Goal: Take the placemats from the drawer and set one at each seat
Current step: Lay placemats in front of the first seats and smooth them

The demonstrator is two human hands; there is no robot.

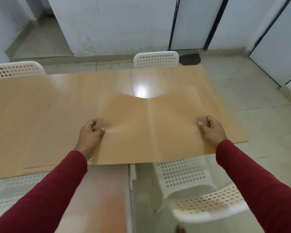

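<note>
A see-through placemat [141, 128] with a checkered band down its middle hangs just above the near right part of the wooden table [57, 101]. My left hand [91, 133] pinches its left edge and my right hand [211, 130] pinches its right edge. The sheet sags in the middle, its far edge curls up, and its near edge overhangs the table's front. No drawer is in view.
White perforated chairs stand around the table: one at the far side [155, 59], one at the far left [15, 69], one at the near right [191, 182] and one at the near left [15, 190]. Tiled floor [259, 98] lies to the right, with walls and doors behind.
</note>
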